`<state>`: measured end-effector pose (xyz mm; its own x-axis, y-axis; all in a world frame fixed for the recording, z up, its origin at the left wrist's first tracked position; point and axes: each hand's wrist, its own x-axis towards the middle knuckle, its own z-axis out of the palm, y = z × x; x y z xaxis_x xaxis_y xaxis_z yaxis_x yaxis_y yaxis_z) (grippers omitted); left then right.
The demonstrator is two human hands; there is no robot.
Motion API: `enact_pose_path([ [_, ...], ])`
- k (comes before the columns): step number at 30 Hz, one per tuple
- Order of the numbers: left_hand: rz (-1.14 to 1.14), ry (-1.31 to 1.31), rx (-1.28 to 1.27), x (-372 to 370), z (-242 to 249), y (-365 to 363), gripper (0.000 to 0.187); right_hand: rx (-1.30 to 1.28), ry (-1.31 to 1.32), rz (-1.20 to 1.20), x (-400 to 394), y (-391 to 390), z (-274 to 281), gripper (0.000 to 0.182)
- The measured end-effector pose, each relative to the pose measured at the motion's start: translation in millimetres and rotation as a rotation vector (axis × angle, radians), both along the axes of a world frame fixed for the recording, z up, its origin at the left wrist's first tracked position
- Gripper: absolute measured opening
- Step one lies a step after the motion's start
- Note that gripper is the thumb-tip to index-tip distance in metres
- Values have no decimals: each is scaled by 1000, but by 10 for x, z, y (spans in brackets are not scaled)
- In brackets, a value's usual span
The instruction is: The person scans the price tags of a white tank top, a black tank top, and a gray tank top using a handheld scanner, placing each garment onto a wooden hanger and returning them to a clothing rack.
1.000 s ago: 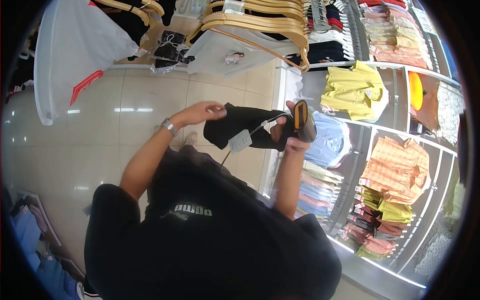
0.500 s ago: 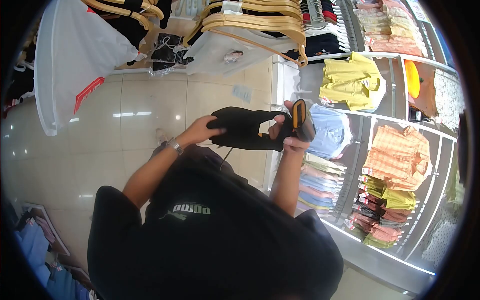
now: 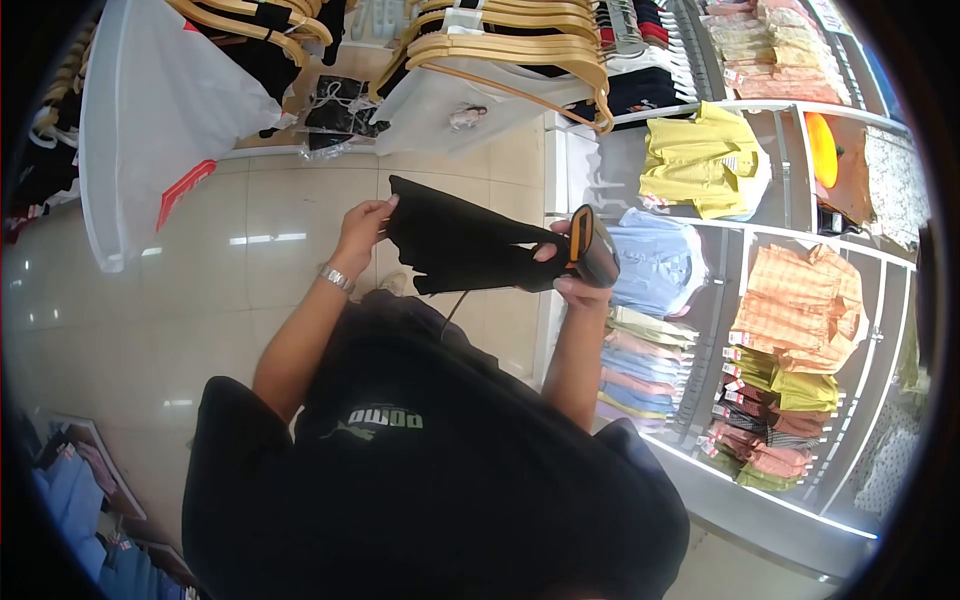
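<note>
A black garment (image 3: 470, 235) is stretched between my two hands in front of my body. My left hand (image 3: 368, 228), with a metal watch at the wrist, pinches its upper left edge between thumb and fingers. At the other end, my right hand (image 3: 575, 285) is closed around a black handheld scanner (image 3: 598, 255) with an orange-rimmed window, and the cloth's right end lies against its fingers. Part of that grip is hidden behind the cloth and the scanner. A thin dark cord (image 3: 455, 308) hangs below the garment.
Wooden hangers (image 3: 500, 45) with black and white clothes hang ahead. On the right, lit shelving (image 3: 745, 235) carries a yellow shirt (image 3: 705, 160), a blue shirt (image 3: 655, 255) and an orange checked shirt (image 3: 795, 305). Folded blue clothes (image 3: 70, 490) lie at lower left, beyond the tiled floor (image 3: 200, 330).
My left hand has moved left and up, spreading the black garment wider and taller. My right hand and the scanner have shifted slightly left, with the scanner turned a little.
</note>
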<state>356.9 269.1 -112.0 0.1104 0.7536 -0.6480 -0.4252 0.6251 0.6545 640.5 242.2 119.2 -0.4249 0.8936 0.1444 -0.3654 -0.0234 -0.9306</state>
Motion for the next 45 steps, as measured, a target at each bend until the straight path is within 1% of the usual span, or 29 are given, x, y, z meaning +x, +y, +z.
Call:
enact_pose_path([
  [2,-1,-82,79,-67,-112,-36,26,-93,-5,82,57,-45,-61,78],
  [3,20,-56,113,-77,-94,-53,24,-184,8,100,15,-105,-29,75],
  [5,61,1,184,-130,-54,-75,21,-233,-48,80,-24,-184,-76,72],
  [8,0,84,164,-148,-82,-132,25,-245,-57,59,-105,-257,-145,69],
  [11,-237,181,138,10,-189,-281,32,-201,-62,67,-194,-269,-136,70],
  [13,-507,160,147,152,-76,-371,42,-169,-114,118,-217,-239,-104,72],
  [16,-653,-20,216,475,-146,-505,51,-153,-83,118,-248,-270,-91,72],
  [19,-627,-97,234,648,-289,-546,42,-193,-184,114,-98,-313,-116,72],
  [20,-594,-92,228,665,-337,-548,37,-160,-230,112,-45,-313,-96,71],
  [22,-534,-81,211,565,-238,-518,29,-100,-318,104,18,-323,-25,67],
  [26,-438,-315,155,292,-178,-517,24,-97,-522,-13,141,-427,90,61],
  [27,-421,-340,80,258,-120,-513,19,-90,-549,-19,167,-447,106,60],
  [28,-513,-268,90,259,-143,-513,19,-80,-575,-24,183,-456,104,58],
  [30,-693,-126,109,293,-222,-524,19,-4,-535,-5,215,-440,58,56],
  [31,-743,-112,119,341,-257,-544,21,33,-516,6,234,-433,40,56],
  [35,-902,-76,183,684,-327,-651,27,24,-368,59,295,-421,3,55],
  [36,-934,-72,206,773,-309,-658,29,20,-329,85,313,-408,13,55],
  [37,-1013,-55,227,835,-244,-625,30,17,-291,110,335,-392,30,55],
  [38,-1050,-53,227,899,-172,-617,31,-37,-299,165,364,-369,59,56],
  [39,-1088,-53,228,931,16,-579,32,-90,-307,218,394,-337,102,57],
  [40,-1126,-53,229,954,120,-570,32,-90,-369,238,377,-303,165,58],
  [43,-1141,-128,243,1047,96,-640,42,-98,-562,288,331,-214,354,58],
  [45,-1208,-81,226,1042,177,-653,36,-121,-755,324,333,-161,449,54],
])
